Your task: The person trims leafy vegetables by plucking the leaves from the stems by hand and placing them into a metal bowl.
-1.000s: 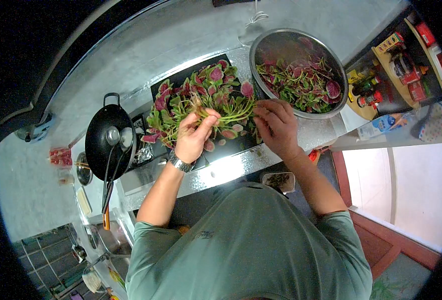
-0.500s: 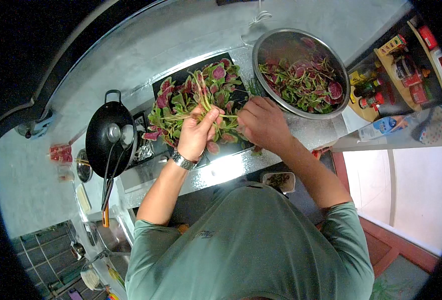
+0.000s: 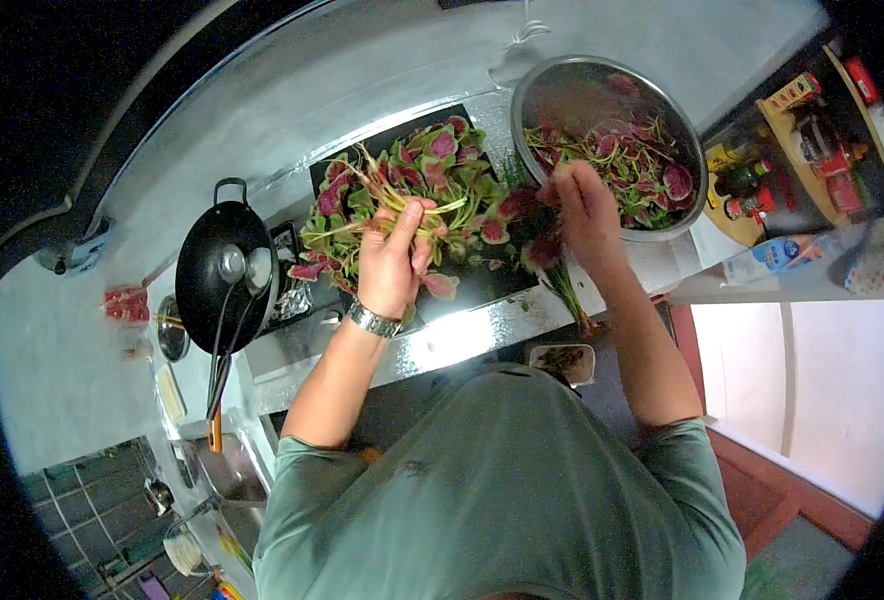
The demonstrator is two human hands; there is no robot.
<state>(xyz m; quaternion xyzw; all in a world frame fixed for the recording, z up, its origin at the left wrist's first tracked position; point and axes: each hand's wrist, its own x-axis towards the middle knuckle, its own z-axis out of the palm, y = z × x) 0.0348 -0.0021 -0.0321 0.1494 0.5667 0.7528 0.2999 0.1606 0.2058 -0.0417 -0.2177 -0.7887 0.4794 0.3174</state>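
My left hand, with a metal watch at the wrist, is closed around a bunch of pale stems with roots at the upper end. Under and behind it lies a pile of red-and-green leaves on a dark surface. My right hand is near the front left rim of the steel bowl, its fingers drawn together over dark red leaves. The bowl holds loose leafy stems. Thin green stems lie below my right hand.
At the left is a black wok with two ladles in it. Jars and bottles stand on a wooden shelf at the right. A small container is below the counter edge. A milk-style carton lies at the right.
My right hand has moved away from my left hand, rightward toward the bowl, with dark red leaves beside it. My left hand still grips the stems.
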